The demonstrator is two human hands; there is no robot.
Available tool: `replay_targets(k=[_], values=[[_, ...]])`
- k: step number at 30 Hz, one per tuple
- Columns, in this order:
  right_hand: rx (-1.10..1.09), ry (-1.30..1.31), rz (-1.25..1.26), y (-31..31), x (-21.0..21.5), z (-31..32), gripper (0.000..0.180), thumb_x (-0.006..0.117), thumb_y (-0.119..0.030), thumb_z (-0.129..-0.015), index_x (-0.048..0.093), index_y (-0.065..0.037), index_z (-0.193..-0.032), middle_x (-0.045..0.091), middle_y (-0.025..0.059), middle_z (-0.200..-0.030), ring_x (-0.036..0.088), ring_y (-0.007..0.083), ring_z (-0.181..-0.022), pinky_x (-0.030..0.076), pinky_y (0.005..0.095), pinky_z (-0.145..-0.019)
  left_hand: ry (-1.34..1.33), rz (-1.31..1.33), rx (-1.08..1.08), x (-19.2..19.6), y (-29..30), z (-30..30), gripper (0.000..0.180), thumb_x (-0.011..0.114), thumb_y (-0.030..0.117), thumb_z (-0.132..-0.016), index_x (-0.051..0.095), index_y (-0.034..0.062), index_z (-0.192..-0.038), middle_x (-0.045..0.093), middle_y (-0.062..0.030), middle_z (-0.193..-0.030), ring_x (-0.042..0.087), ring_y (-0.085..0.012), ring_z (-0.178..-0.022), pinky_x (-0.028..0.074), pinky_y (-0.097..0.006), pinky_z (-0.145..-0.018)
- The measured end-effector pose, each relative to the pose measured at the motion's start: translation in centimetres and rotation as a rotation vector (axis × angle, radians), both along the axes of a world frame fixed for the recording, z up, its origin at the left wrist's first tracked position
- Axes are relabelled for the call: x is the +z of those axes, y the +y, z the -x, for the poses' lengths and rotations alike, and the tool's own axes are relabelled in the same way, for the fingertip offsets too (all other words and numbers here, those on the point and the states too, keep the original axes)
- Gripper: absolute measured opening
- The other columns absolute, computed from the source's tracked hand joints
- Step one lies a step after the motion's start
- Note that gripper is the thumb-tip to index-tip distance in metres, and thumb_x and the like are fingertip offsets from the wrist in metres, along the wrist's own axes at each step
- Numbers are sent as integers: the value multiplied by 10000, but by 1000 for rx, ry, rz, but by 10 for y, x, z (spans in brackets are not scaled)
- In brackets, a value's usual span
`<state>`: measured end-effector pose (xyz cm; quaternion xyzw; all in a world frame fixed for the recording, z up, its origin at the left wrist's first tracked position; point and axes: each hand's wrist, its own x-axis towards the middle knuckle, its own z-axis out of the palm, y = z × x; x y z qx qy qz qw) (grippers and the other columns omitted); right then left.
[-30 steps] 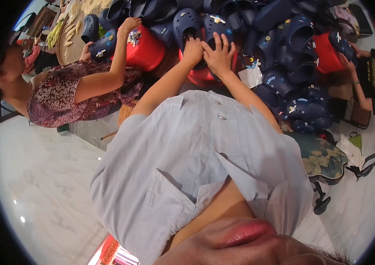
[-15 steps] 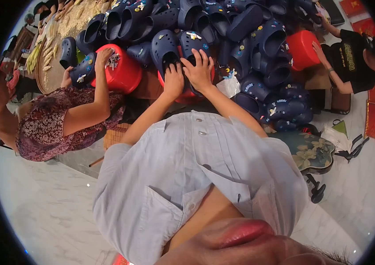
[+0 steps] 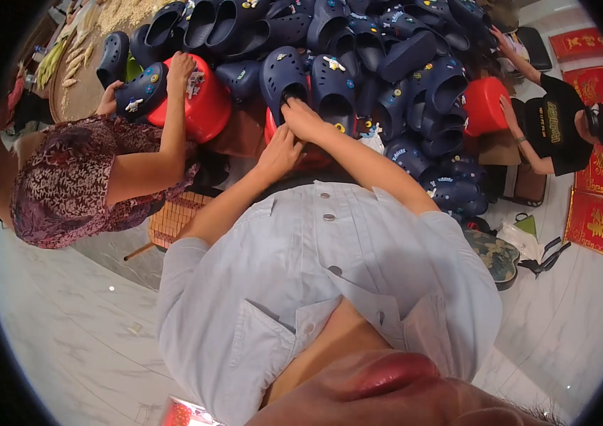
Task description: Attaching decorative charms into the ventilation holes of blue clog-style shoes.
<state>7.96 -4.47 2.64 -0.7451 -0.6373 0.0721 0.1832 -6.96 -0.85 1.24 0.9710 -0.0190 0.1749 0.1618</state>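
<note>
Two navy clogs stand side by side before me, toes pointing away: a left clog [image 3: 281, 69] and a right clog [image 3: 333, 78] with a white charm on its toe. Both rest on a red tub [image 3: 313, 159], mostly covered. My right hand [image 3: 304, 119] reaches across to the left clog, its fingers dipping into the foot opening, fingertips hidden. Just below it, close to that clog's heel, is my left hand [image 3: 281, 152]. Its fingers are curled together; whatever they pinch is too small or hidden to make out.
Many navy clogs [image 3: 406, 60] with charms are heaped beyond. On the left a person [image 3: 88, 170] works at a red tub [image 3: 209, 106] with a clog [image 3: 144, 91]. Another person [image 3: 561, 121] at right touches a red tub [image 3: 482, 106]. A floral seat [image 3: 490, 257] stands near my right.
My right hand has moved left, from the right clog to the left clog's opening. My left hand has come out of that clog and down. The whole view has shifted slightly.
</note>
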Motion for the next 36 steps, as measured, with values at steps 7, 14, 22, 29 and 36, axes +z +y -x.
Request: replay_targets(k=[7, 14, 22, 29, 36], values=[[54, -159, 668, 41, 21, 5, 426, 512, -166, -875, 563, 29, -1251, 517, 285, -1314, 475, 410, -1261, 402, 483, -1034, 38, -72, 36, -11, -2, 1, 432, 614, 168, -793, 595, 10, -1195, 469, -242, -1242, 415, -408, -1234, 359, -483, -1047], [-28, -353, 509, 76, 37, -10, 437, 490, -193, -889, 563, 16, -1266, 512, 270, -1334, 475, 402, -1265, 375, 485, -1056, -41, -164, -19, -7, 0, -1, 376, 543, 177, -810, 623, 34, -1149, 491, -240, -1232, 437, -378, -1230, 369, -456, -1024], [-142, -495, 364, 86, 34, -19, 451, 464, -225, -905, 562, 1, -1283, 507, 252, -1356, 476, 393, -1269, 344, 489, -1081, 8, -137, -82, -5, -3, 4, 369, 555, 177, -820, 628, 59, -1161, 493, -218, -1253, 434, -362, -1238, 372, -452, -1009], [-224, -667, 48, 78, 0, -19, 377, 457, -230, -898, 627, -41, -1177, 570, 196, -1282, 540, 342, -1194, 362, 473, -1047, 0, -111, -112, -3, -3, 5, 404, 587, 198, -803, 628, 74, -1186, 498, -202, -1247, 442, -350, -1218, 376, -438, -994], [-182, -470, 175, 51, -18, -5, 295, 502, -162, -868, 705, -20, -1028, 639, 218, -1162, 617, 344, -1095, 468, 450, -954, 44, -85, -142, -7, 2, 7, 421, 597, 202, -796, 634, 97, -1202, 522, -152, -1216, 462, -314, -1181, 380, -416, -980]])
